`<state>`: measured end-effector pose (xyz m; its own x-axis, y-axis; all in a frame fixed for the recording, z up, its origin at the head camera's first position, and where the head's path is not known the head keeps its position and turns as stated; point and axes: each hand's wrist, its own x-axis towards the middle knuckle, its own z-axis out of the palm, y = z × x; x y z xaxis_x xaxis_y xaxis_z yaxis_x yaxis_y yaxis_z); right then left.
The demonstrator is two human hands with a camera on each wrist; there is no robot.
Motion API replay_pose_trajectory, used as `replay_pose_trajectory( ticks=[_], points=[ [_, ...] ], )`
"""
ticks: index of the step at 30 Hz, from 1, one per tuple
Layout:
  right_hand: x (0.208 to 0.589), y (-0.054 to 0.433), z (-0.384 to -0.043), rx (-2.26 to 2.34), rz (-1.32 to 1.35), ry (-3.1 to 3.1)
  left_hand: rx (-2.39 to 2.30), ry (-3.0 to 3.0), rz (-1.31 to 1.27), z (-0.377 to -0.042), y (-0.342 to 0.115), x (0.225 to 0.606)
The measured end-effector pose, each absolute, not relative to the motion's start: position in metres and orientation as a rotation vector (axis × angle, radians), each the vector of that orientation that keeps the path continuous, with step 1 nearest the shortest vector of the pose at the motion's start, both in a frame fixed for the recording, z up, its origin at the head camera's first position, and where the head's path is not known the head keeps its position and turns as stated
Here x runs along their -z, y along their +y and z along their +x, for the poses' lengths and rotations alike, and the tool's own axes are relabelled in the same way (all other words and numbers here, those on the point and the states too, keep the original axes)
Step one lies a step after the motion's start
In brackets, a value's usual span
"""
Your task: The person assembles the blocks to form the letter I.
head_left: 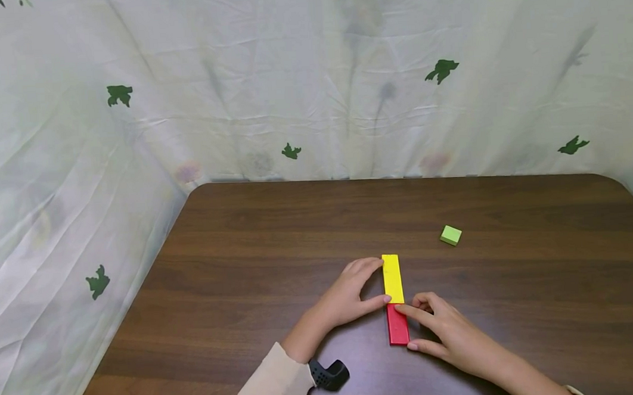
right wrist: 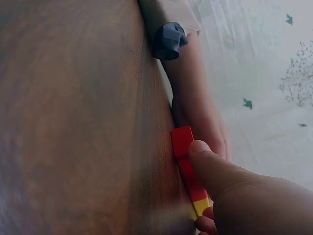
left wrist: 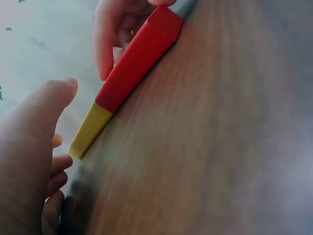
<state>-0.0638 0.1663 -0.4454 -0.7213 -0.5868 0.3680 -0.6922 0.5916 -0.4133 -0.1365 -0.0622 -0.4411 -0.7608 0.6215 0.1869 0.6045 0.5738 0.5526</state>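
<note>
A yellow block (head_left: pixel 393 278) and a red block (head_left: pixel 398 327) lie end to end on the table, the yellow one on the far side. My left hand (head_left: pixel 348 294) is at the yellow block's left side, fingertips by its far corner and a fairly straight thumb at its near end. In the left wrist view, the red block (left wrist: pixel 137 63) stands large before the yellow block (left wrist: pixel 91 129). My right hand (head_left: pixel 453 336) holds the red block, index finger near the seam and thumb at the near right corner. The right thumb (right wrist: pixel 200 147) touches the red block (right wrist: pixel 182 142) in the right wrist view.
A small light green block (head_left: pixel 450 235) lies farther back to the right on the brown wooden table (head_left: pixel 233 255). Pale curtain cloth (head_left: pixel 310 78) with dark green bird shapes hangs behind and along the left. A black wrist camera (head_left: pixel 330 376) sits by the left sleeve (head_left: pixel 278 381).
</note>
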Motion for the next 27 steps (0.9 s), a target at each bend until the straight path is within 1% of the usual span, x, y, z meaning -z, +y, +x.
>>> replay_pose_trajectory(
  ticks=[5,16,27],
  points=[
    [0.446,0.166,-0.064,-0.812,1.073,-2.616,-0.945,2.762,1.117,-0.13,-0.064,0.44],
    [0.446,0.166,-0.064,-0.806,1.075,-2.618,-0.895,2.769,1.122,-0.118,-0.065,0.441],
    [0.447,0.165,-0.064,-0.801,1.077,-2.623,-0.859,2.78,1.172,-0.116,-0.065,0.443]
  ],
)
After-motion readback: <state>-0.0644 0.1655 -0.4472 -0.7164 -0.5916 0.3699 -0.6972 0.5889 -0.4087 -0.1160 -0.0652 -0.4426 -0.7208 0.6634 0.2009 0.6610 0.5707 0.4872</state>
